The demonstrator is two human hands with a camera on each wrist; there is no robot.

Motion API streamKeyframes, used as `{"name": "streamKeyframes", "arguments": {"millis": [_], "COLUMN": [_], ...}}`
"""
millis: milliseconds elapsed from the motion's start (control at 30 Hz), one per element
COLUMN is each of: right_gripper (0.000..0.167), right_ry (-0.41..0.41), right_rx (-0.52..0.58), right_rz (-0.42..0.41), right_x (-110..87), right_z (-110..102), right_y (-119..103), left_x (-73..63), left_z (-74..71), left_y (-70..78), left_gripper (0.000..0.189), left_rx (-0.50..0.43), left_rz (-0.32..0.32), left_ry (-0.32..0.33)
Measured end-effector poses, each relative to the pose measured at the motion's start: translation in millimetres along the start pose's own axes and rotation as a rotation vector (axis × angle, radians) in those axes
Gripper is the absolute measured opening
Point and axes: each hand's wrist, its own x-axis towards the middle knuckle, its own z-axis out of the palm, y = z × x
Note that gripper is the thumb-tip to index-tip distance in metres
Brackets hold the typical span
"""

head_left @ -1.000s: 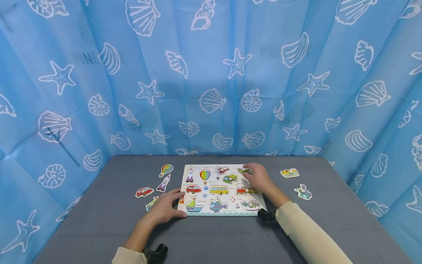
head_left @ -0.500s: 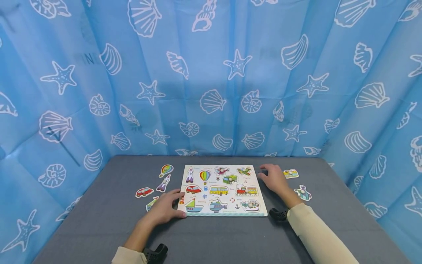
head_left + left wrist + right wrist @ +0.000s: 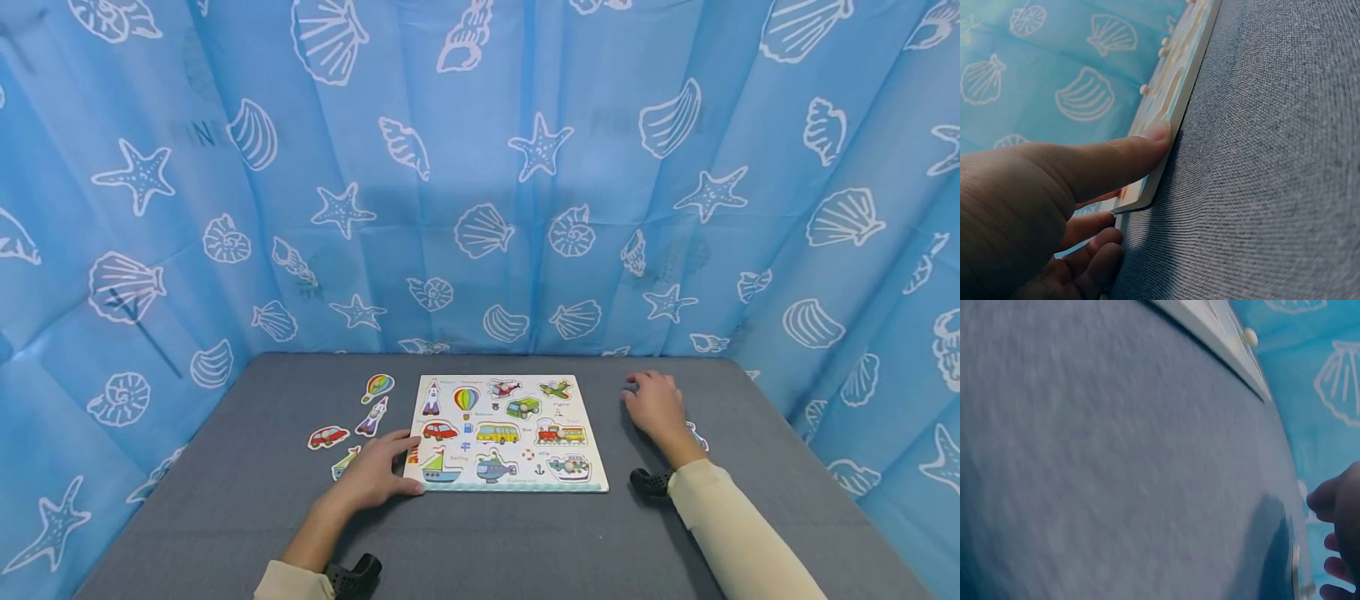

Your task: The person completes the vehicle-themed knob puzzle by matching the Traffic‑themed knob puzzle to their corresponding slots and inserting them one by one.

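A white peg puzzle board [image 3: 528, 477] with printed vehicles lies flat mid-table. My left hand [image 3: 372, 475] holds its near left corner, the thumb [image 3: 1129, 153] along the front edge and curled fingers at the left side. Right of the board, my right hand [image 3: 656, 406] hovers over the table with nothing visible in its grasp. Below its parted fingers [image 3: 1332, 540] in the right wrist view sits a thin knobbed puzzle piece [image 3: 1295, 569] at the frame's edge. In the head view the hand hides that spot, and its wrist covers most of another piece [image 3: 697, 435].
Left of the board lie a balloon piece [image 3: 378, 387], a rocket piece [image 3: 372, 417], a red car piece [image 3: 327, 437] and a sailboat piece [image 3: 345, 463] partly behind the left hand. A blue shell-patterned curtain [image 3: 480, 275] hangs behind the grey table [image 3: 495, 550].
My right hand has left the green plane piece in the board's upper right and moved right, over the spot where a yellow piece showed. The left hand has stayed at the board's corner.
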Motion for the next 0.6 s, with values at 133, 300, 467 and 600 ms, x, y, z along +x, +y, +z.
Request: {"name": "streamKeyframes", "arguments": {"millis": [133,300,467,600], "right_gripper": [0.03,0.031,0.032,0.032], "right_ry": [-0.051,-0.096,-0.106,-0.119], "right_rx": [-0.027,-0.051,-0.059,-0.077], "right_rz": [0.057,0.104,0.094,0.089], "right_x": [-4.1,-7.8,-5.9,-4.7], "right_z": [-6,-7,-7,-8], "right_y": [7,13,17,21], "left_x": [0.6,0.0,-0.2,-0.6], "left_z": [0.2,-0.5,-0.6,-1.0], "left_y": [-0.6,-0.7,-0.9,-0.1], "left_gripper": [0.072,0.073,0.073,0.073], "left_rx": [0.004,-0.003,-0.006,-0.004], "left_rz": [0.001,0.001,0.003,0.001], "left_ry": [-0.001,-0.003,0.001,0.002]}}
